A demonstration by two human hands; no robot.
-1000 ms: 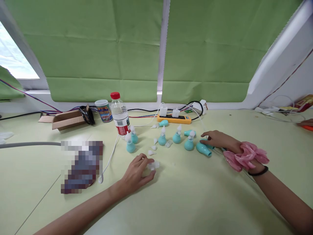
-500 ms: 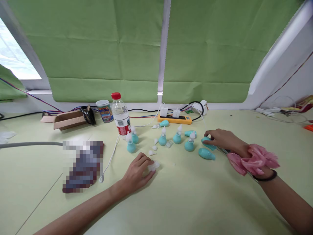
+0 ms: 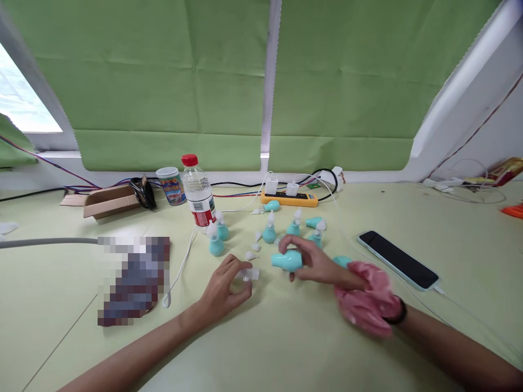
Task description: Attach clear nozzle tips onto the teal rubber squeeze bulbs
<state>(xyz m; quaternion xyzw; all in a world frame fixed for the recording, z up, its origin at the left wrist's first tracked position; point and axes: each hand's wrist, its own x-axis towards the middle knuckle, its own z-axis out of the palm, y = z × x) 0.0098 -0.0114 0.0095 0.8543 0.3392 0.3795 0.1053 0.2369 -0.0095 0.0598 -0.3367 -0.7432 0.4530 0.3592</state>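
Note:
My right hand (image 3: 312, 261) grips a teal squeeze bulb (image 3: 287, 261) above the table, its narrow neck pointing left. Between the thumb and fingers of my left hand (image 3: 229, 286) is a translucent plastic connector piece (image 3: 248, 273). Behind my hands stand several teal bulbs with clear nozzles fitted, like nasal aspirators, one of them an upright aspirator (image 3: 268, 233). A loose teal bulb (image 3: 314, 222) lies at the back, and another bulb (image 3: 341, 261) is partly covered by my right wrist. Several small clear tips, including a loose nozzle tip (image 3: 250, 255), lie beyond my left hand.
A red-capped bottle (image 3: 199, 193) and a printed can (image 3: 170, 186) stand at the back left beside an open cardboard box (image 3: 110, 202). A yellow power strip (image 3: 289, 199) holds chargers. A phone (image 3: 398, 259) with a cable lies right. A pixelated patch (image 3: 134, 283) hides something left.
My right hand has lifted the teal bulb from the right and carried it left, towards my left hand. The phone is now uncovered. My left hand has turned the clear piece slightly.

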